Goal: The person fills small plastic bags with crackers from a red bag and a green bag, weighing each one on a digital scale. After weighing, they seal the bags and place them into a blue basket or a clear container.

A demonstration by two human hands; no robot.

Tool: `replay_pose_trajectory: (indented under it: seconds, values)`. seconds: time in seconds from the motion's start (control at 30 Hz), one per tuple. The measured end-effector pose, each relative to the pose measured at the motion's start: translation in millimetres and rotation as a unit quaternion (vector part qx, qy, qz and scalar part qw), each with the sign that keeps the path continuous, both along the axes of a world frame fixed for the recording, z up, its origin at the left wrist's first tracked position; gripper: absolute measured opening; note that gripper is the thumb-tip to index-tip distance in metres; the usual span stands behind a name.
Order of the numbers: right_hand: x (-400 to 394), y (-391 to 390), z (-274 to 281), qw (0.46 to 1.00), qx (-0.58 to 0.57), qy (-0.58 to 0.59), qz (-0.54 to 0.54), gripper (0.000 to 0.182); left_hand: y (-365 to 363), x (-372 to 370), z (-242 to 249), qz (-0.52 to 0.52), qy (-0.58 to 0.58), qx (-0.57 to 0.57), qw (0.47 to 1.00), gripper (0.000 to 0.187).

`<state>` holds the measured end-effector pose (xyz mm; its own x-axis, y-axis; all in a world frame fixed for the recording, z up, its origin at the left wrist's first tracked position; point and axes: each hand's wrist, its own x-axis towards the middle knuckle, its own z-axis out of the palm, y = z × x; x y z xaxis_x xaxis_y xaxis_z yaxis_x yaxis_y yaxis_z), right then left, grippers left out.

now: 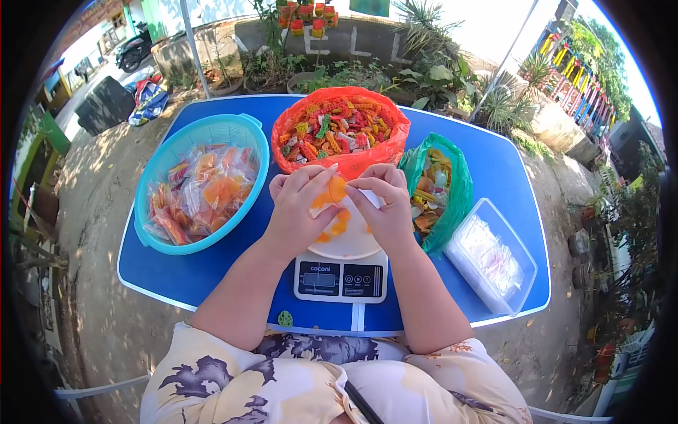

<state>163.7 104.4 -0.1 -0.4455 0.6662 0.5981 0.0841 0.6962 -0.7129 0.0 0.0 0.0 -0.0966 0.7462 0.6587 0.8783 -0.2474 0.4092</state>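
Both hands are raised over a white kitchen scale (340, 277), whose white round plate (357, 244) sits behind the display. My left hand (300, 208) is closed in a pinch on an orange piece (332, 192), which looks like a thin snack piece. Close by, my right hand (385, 201) pinches at its right edge, thumb and forefinger together; a clear bag around it cannot be made out for sure. More orange pieces (335, 226) show on or just above the plate, partly hidden by my left hand. The digits on the display are unreadable.
On the blue table (233, 283) stand a turquoise basket (201, 244) of filled clear packets, a red bag (353, 164) of colourful snack pieces, a green bag (459, 184) of yellowish pieces, and a clear box (491, 258) of plastic bags. A small green piece (285, 319) lies near the front edge.
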Motion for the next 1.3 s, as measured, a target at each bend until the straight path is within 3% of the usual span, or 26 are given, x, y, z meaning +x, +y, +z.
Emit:
replay_pose_trajectory:
  seconds: [0.17,0.47,0.57,0.67,0.77,0.87,1.07,1.17,1.3]
  values:
    - [1.1,-6.0,8.4,0.987,0.149,-0.04,-0.054,0.013,0.8,1.4,-0.9,0.008,0.023,0.014,1.0,0.064]
    - [-2.0,-10.4,5.8,0.981,0.173,-0.056,-0.073,0.016,0.5,3.9,-0.8,-0.024,0.039,0.0,0.999,0.066]
    - [-2.0,-5.1,7.3,0.99,0.111,0.029,-0.079,0.018,0.4,0.5,0.9,-0.004,0.006,0.001,1.0,0.067]
    - [5.3,8.2,1.8,0.995,0.07,-0.031,-0.068,0.02,2.7,-4.6,-0.2,0.026,-0.03,0.009,0.999,0.067]
    - [8.1,0.0,6.9,0.972,0.067,-0.217,-0.059,0.021,4.9,-8.8,-3.0,0.045,-0.045,0.021,0.998,0.07]
    - [6.5,-3.0,-1.0,0.952,0.081,-0.294,-0.013,0.026,7.3,-10.6,-6.5,0.044,-0.048,0.019,0.998,0.069]
    - [4.7,-1.8,3.9,0.962,-0.052,-0.266,0.035,0.028,6.1,-10.6,-4.5,0.045,-0.044,0.018,0.998,0.068]
    - [2.8,-0.2,11.8,0.975,-0.175,-0.129,0.047,0.027,5.9,-10.2,-3.8,0.045,-0.047,0.016,0.998,0.068]
    - [4.3,10.2,2.6,0.997,-0.062,-0.008,0.033,0.022,5.9,-9.2,-3.3,0.045,-0.053,0.016,0.997,0.068]
